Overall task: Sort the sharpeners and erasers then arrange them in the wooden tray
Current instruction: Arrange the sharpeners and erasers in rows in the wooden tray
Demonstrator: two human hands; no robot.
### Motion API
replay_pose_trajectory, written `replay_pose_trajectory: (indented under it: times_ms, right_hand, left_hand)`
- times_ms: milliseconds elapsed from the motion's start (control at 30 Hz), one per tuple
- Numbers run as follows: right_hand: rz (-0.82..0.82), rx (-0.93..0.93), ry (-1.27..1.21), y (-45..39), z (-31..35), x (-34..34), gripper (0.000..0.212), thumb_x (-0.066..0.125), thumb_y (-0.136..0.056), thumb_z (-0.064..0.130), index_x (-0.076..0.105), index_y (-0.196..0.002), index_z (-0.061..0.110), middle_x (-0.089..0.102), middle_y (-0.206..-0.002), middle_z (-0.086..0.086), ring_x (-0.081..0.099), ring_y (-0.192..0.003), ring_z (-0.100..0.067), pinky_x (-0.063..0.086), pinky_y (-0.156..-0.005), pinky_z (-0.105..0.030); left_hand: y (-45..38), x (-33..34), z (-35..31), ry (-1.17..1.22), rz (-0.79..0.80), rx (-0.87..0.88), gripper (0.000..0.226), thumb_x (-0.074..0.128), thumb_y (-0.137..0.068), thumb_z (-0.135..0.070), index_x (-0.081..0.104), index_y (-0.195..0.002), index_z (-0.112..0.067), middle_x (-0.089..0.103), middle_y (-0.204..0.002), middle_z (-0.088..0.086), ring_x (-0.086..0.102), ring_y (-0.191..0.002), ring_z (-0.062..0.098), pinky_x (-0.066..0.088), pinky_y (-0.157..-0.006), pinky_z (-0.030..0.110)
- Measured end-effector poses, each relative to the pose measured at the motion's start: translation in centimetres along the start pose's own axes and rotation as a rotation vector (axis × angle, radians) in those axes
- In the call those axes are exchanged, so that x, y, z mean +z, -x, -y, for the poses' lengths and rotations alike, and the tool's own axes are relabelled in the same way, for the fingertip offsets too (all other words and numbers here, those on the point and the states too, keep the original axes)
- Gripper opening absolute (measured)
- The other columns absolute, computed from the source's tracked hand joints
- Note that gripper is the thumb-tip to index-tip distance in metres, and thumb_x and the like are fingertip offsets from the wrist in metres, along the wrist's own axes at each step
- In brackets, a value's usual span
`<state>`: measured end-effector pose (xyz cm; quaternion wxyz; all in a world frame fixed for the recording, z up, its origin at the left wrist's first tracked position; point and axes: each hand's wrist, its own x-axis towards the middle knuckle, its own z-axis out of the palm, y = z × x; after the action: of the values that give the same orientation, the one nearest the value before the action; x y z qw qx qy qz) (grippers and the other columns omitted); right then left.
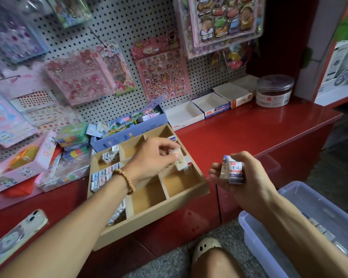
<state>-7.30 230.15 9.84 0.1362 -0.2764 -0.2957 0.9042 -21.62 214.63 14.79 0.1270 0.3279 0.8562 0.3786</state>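
A wooden tray (189,194) with several compartments sits on the red counter and juts over its front edge. My left hand (155,155) reaches over the tray's right-hand compartments and pinches a white eraser (180,163) above them. My right hand (242,177), to the right of the tray, grips a few wrapped white erasers (234,169) with blue and red print. The left-hand compartments hold rows of small erasers (103,175), and one more eraser (172,138) lies in the far right compartment. My left forearm hides part of the tray's middle.
A clear plastic bin (269,237) stands on the floor at lower right. A phone (16,235) lies on the counter at left. Open white boxes (199,111) and a plastic jar (274,90) line the back. Stationery packs (68,153) crowd the counter left of the tray.
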Motion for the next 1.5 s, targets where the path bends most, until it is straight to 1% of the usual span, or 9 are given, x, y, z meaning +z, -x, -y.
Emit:
replay_pose_trajectory:
  times_ms: [233, 567, 867, 967, 1067, 1167, 1267, 1367, 1500]
  right_hand:
    - [0.151, -0.008, 0.103, -0.4, -1.5, 1.6, 0.02, 0.037, -0.095, -0.004, 0.056, -0.098, -0.006, 0.068, -0.083, -0.025, 0.069, -0.066, -0.033, 0.062, -0.058, -0.036]
    - [0.355, -0.13, 0.436, -1.8, -3.1, 1.9, 0.032, 0.049, -0.103, 0.024, 0.065, -0.112, -0.001, 0.068, -0.104, -0.023, 0.063, -0.064, -0.018, 0.054, -0.055, -0.028]
    - [0.345, -0.137, 0.503, -2.1, -3.5, 1.3, 0.035, 0.058, -0.092, 0.034, 0.063, -0.116, 0.009, 0.069, -0.1, -0.016, 0.058, -0.058, -0.019, 0.05, -0.05, -0.028]
    - [0.316, -0.134, 0.521, -2.0, -3.7, 1.5, 0.044, 0.063, -0.084, 0.039, 0.061, -0.116, 0.009, 0.069, -0.096, -0.014, 0.056, -0.056, -0.017, 0.048, -0.05, -0.027]
    - [0.304, -0.157, 0.596, -1.5, -3.7, 1.7, 0.047, 0.067, -0.08, 0.041, 0.061, -0.115, 0.011, 0.072, -0.089, -0.007, 0.054, -0.059, -0.014, 0.046, -0.058, -0.03]
    - [0.304, -0.176, 0.643, -1.1, -3.8, 1.8, 0.039, 0.071, -0.082, 0.034, 0.06, -0.113, 0.012, 0.071, -0.076, 0.001, 0.051, -0.057, -0.013, 0.044, -0.058, -0.03]
    - [0.308, -0.19, 0.664, -0.5, -3.8, 2.1, 0.032, 0.071, -0.085, 0.025, 0.057, -0.111, 0.01, 0.066, -0.064, 0.005, 0.049, -0.051, -0.011, 0.041, -0.05, -0.023]
    - [0.328, -0.219, 0.682, 0.1, -3.5, 2.2, 0.043, 0.07, -0.077, 0.033, 0.056, -0.11, 0.01, 0.064, -0.059, 0.007, 0.049, -0.048, -0.01, 0.038, -0.043, -0.019]
    - [0.304, -0.199, 0.665, 0.2, -3.7, 1.9, 0.049, 0.069, -0.078, 0.041, 0.057, -0.113, 0.009, 0.064, -0.062, 0.007, 0.05, -0.05, -0.009, 0.039, -0.046, -0.022]
  left_hand:
    - [-1.8, -4.6, 4.8, -0.349, -0.191, -0.118, 0.01, 0.07, -0.087, -0.016, 0.068, -0.09, -0.025, 0.059, -0.077, -0.015, 0.053, -0.069, 0.001, 0.038, -0.062, 0.015]
    - [-5.0, -4.9, 9.2, -0.515, -0.164, -0.183, 0.014, 0.075, -0.084, -0.02, 0.063, -0.08, -0.026, 0.063, -0.082, -0.007, 0.06, -0.081, 0.016, 0.051, -0.076, 0.031]
    - [-5.4, -3.1, 10.3, -0.645, -0.204, -0.088, 0.009, 0.069, -0.088, -0.028, 0.062, -0.092, -0.025, 0.059, -0.098, -0.009, 0.054, -0.098, 0.013, 0.034, -0.073, 0.028]
    - [-5.0, -3.3, 10.3, -0.646, -0.182, -0.107, 0.033, 0.073, -0.085, -0.03, 0.061, -0.115, -0.025, 0.061, -0.111, -0.006, 0.052, -0.11, 0.015, 0.041, -0.083, 0.031]
    - [-3.8, -3.0, 8.7, -0.537, -0.219, -0.02, 0.032, 0.07, -0.087, -0.029, 0.063, -0.117, -0.021, 0.062, -0.108, -0.005, 0.055, -0.104, 0.012, 0.046, -0.089, 0.027]
    - [-1.9, -1.7, 5.1, -0.182, -0.15, 0.048, 0.01, 0.066, -0.092, -0.026, 0.07, -0.098, -0.02, 0.068, -0.089, -0.009, 0.062, -0.077, 0.002, 0.047, -0.07, 0.012]
    - [0.2, 0.0, 2.2, 0.151, 0.061, 0.013, 0.015, 0.063, -0.094, -0.023, 0.073, -0.098, -0.013, 0.072, -0.086, 0.002, 0.065, -0.07, 0.007, 0.048, -0.058, 0.019]
    - [1.3, 1.3, 1.4, 0.205, 0.169, 0.026, 0.007, 0.068, -0.091, -0.02, 0.075, -0.093, -0.018, 0.074, -0.084, 0.003, 0.066, -0.075, 0.013, 0.053, -0.064, 0.034]
    - [1.8, 1.5, 1.2, 0.308, 0.178, -0.007, 0.007, 0.068, -0.089, -0.009, 0.072, -0.09, -0.015, 0.071, -0.082, 0.003, 0.064, -0.072, 0.01, 0.052, -0.058, 0.024]
